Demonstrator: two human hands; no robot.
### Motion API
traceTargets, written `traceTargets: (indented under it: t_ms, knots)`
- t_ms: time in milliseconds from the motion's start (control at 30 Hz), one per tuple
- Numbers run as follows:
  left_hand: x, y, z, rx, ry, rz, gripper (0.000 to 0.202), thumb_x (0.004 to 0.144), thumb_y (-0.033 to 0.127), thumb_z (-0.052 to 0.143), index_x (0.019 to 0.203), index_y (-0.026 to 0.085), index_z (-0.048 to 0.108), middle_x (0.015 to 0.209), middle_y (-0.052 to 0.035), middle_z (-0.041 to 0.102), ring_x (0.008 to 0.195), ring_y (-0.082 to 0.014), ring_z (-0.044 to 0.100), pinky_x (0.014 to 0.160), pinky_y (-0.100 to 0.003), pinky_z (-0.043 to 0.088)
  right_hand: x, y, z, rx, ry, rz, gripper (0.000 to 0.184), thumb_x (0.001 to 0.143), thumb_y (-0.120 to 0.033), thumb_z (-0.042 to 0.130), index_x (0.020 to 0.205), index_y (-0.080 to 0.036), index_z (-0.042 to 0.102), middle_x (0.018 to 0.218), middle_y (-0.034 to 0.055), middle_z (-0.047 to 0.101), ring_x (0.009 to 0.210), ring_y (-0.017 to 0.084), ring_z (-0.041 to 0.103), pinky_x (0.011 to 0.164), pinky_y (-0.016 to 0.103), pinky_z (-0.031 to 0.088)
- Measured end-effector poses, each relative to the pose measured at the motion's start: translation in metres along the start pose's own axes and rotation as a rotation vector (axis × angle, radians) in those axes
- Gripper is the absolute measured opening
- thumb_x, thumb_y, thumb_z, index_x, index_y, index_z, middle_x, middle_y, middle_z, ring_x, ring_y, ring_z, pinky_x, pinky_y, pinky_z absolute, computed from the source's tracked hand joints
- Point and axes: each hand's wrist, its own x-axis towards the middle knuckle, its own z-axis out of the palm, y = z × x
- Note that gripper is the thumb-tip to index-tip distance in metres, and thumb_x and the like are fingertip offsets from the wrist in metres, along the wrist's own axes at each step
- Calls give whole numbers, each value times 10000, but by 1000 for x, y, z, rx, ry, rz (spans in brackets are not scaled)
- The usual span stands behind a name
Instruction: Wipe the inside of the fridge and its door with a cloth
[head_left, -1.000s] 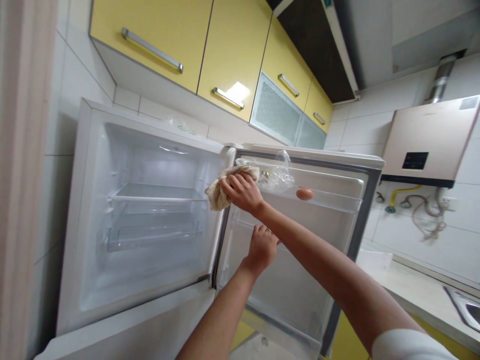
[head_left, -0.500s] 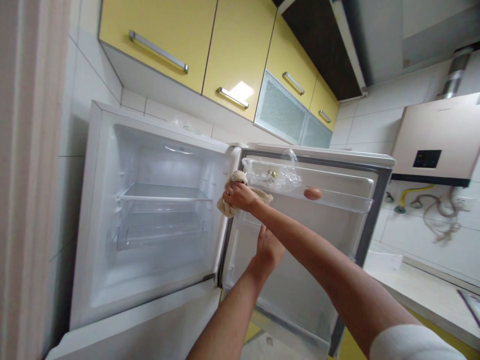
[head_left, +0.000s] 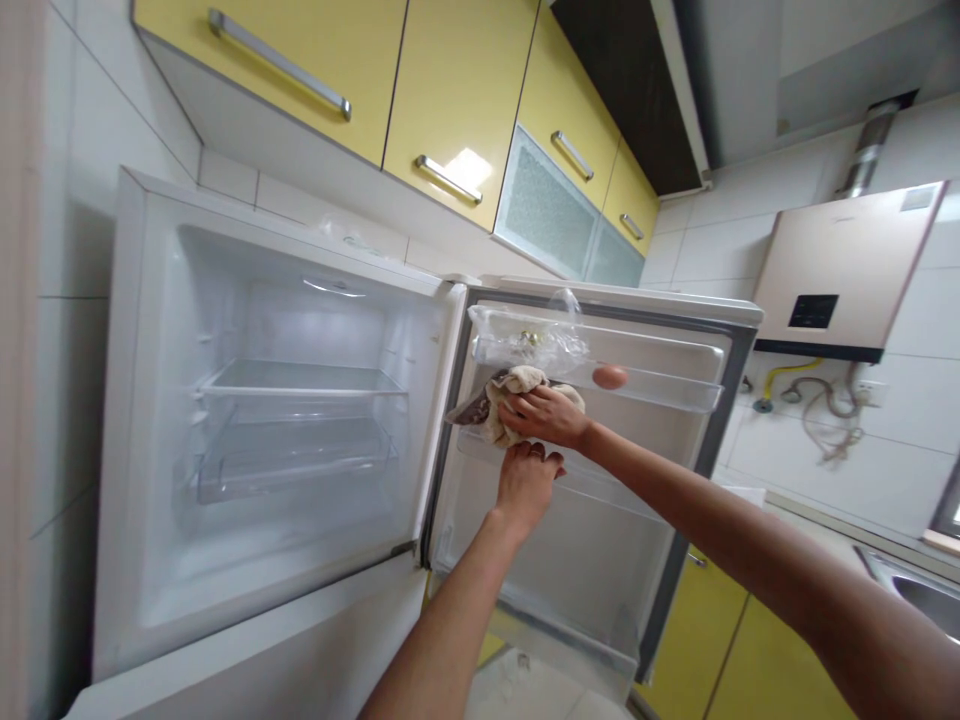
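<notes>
My right hand [head_left: 551, 415] presses on a bunched beige cloth [head_left: 517, 380], with a dark brown part of it hanging out at the left. The cloth lies against the inside of the open fridge door, just under the upper door shelf [head_left: 675, 393]. Just below, my left hand [head_left: 527, 482] has its fingers curled over the edge of the clear lower door shelf [head_left: 600, 487]. On the upper shelf rest a brown egg [head_left: 610, 376] and a crumpled clear plastic bag [head_left: 559, 346] with something small and greenish in it.
The open fridge compartment [head_left: 262, 560] stands at the left, with a glass shelf [head_left: 300, 376] and a clear drawer [head_left: 300, 470] inside. Yellow cabinets [head_left: 457, 80] hang overhead. A water heater [head_left: 847, 260] is on the right wall, above a counter with a sink [head_left: 926, 600].
My right hand has moved the cloth rightward and slightly down, from the hinge side onto the door's inner face. More of the left hand's curled fingers shows. The view has shifted right.
</notes>
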Motion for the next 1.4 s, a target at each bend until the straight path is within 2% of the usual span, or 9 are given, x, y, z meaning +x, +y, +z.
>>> traceTargets:
  t_ms: [200, 367, 533, 800, 967, 1100, 1200, 1300, 1400]
  knots:
    - [-1, -2, 8, -13, 83, 50, 220, 973, 323, 593, 1104, 217, 734, 969, -95, 758, 1075, -271, 652, 1016, -452, 448, -45, 7, -40, -134, -47, 28, 212, 976, -159, 562, 1165, -203, 649, 1140, 74, 726, 940, 167, 646, 835, 333, 486]
    - [-3, -5, 11, 11, 130, 91, 250, 966, 280, 601, 1189, 223, 698, 1072, -98, 736, 1069, -268, 632, 976, -437, 456, -82, 4, -66, -116, -98, 117, 277, 942, -130, 597, 1202, -204, 655, 1234, 107, 718, 1024, 201, 659, 839, 348, 495]
    - [-5, -6, 8, 6, 104, 88, 238, 1004, 269, 521, 1177, 226, 680, 1014, -92, 702, 989, -247, 608, 905, -412, 434, -130, 1, -91, -28, -189, 257, 372, 936, -131, 598, 1272, -284, 648, 1271, 73, 718, 1053, 184, 676, 886, 329, 510]
    - [-4, -4, 4, 13, 46, 81, 257, 1020, 294, 479, 1180, 222, 666, 1016, -90, 686, 969, -246, 581, 914, -409, 383, -187, 2, -144, -120, -232, 310, 397, 909, -84, 598, 1273, -236, 638, 1294, 93, 705, 1100, 201, 669, 933, 332, 497]
    - [-5, -5, 2, 23, 28, 73, 257, 1023, 289, 465, 1162, 221, 669, 1014, -85, 687, 971, -250, 576, 920, -408, 376, -211, 6, -168, -167, -107, 635, 452, 899, -212, 639, 1345, -183, 572, 1149, 147, 720, 1032, 273, 684, 879, 386, 542]
    - [-5, -5, 1, 30, 26, 66, 270, 1025, 282, 453, 1170, 223, 673, 1020, -86, 688, 977, -256, 570, 919, -410, 373, -214, 36, -175, -159, 12, 920, 449, 905, -244, 567, 1355, -241, 575, 1198, 173, 699, 1089, 351, 676, 894, 485, 566]
    - [-4, -4, -1, 31, 19, 57, 272, 1026, 282, 449, 1161, 227, 680, 1024, -85, 687, 975, -253, 566, 915, -407, 372, -209, 70, -170, -116, 31, 1082, 412, 877, -252, 546, 1280, -217, 626, 1227, 196, 685, 1135, 369, 657, 921, 510, 553]
    - [-4, -3, -2, 32, 20, 54, 262, 1022, 281, 461, 1148, 222, 683, 1015, -87, 685, 970, -251, 563, 911, -401, 373, -207, 92, -156, 25, -18, 1138, 418, 799, -272, 585, 1206, -191, 636, 1216, 170, 697, 1099, 331, 673, 892, 472, 564]
    - [-5, -3, -2, 30, 34, 57, 258, 1021, 279, 467, 1145, 219, 685, 1015, -88, 684, 971, -252, 561, 912, -400, 376, -211, 89, -142, 200, -20, 1161, 429, 768, -333, 620, 1175, -197, 632, 1204, 140, 713, 1095, 321, 677, 906, 475, 563]
